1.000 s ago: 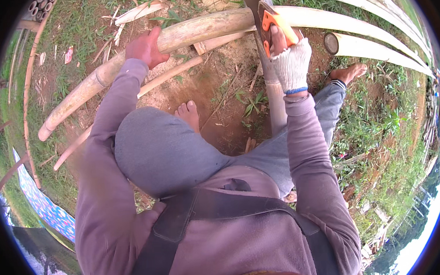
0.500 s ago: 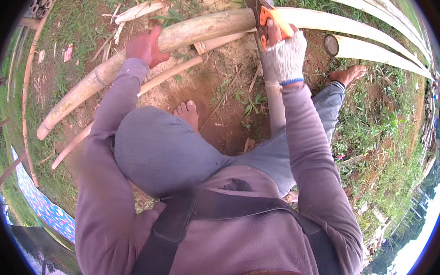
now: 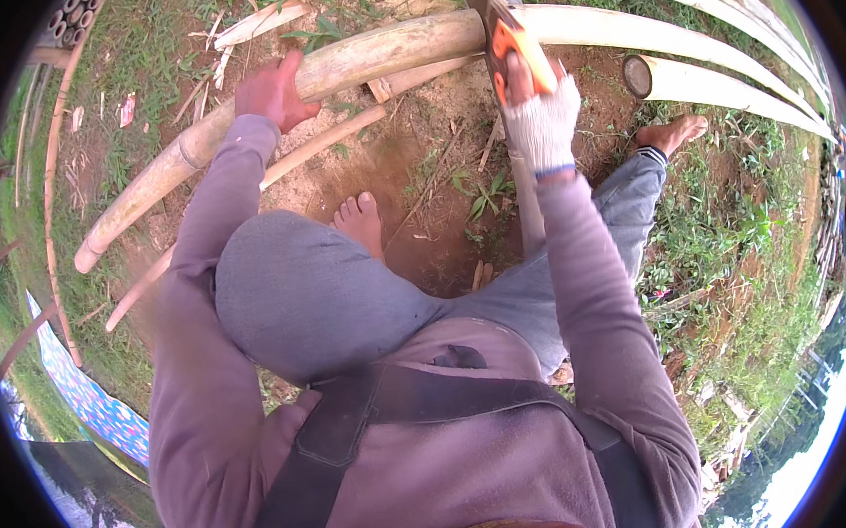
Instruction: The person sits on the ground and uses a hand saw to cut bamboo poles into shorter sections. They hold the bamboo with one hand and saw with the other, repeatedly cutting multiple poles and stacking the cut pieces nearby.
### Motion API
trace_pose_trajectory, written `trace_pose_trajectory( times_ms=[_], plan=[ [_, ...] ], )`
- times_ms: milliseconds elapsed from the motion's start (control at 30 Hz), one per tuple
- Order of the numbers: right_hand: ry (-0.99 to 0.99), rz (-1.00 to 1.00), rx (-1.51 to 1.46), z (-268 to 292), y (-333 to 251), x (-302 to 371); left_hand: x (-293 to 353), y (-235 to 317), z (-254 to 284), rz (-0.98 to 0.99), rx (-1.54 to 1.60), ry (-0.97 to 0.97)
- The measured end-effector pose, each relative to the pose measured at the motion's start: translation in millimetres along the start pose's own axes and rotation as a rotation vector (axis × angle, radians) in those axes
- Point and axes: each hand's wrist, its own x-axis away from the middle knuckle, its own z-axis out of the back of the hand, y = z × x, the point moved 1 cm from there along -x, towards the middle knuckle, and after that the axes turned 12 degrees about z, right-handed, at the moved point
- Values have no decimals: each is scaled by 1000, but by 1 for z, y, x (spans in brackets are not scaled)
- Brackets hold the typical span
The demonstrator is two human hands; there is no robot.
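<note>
A thick bamboo pole (image 3: pixel 390 56) runs across the far side in front of me, its cut end at the left. My left hand (image 3: pixel 272 93), bare, is wrapped over the top of this pole with the thumb on the near side. In a white knit glove with bare fingertips, my right hand (image 3: pixel 541 117) grips the orange handle of a handsaw (image 3: pixel 523 50). The saw's blade lies across the pole by an upright wooden post; how deep it has cut cannot be made out. Pale sawdust (image 3: pixel 296 170) covers the soil below.
A thinner pole (image 3: pixel 328 141) lies beneath the thick one. Several long bamboo poles (image 3: pixel 718 100) stretch off to the right, one showing a hollow end. My bare foot (image 3: pixel 360 220) stands near the sawdust. A patterned blue sheet (image 3: pixel 94 396) lies at the left, and stacked bamboo pieces (image 3: pixel 74 20) sit far left.
My right hand and the saw handle have shifted slightly toward me and a little left. My left hand stays on the bamboo pole; the whole view has moved a little.
</note>
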Motion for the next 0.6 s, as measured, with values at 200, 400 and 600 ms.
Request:
trace_pose_trajectory(
  times_ms=[200, 400, 600],
  plan=[
    [36, 13, -55, 33, -29, 75, 3, -15, 3, 8, 40, -23],
    [187, -328, -577, 72, -22, 147, 2, -10, -2, 43, 30, -59],
    [-99, 83, 365, -15, -32, -34, -5, -6, -1, -5, 32, -25]
  ],
)
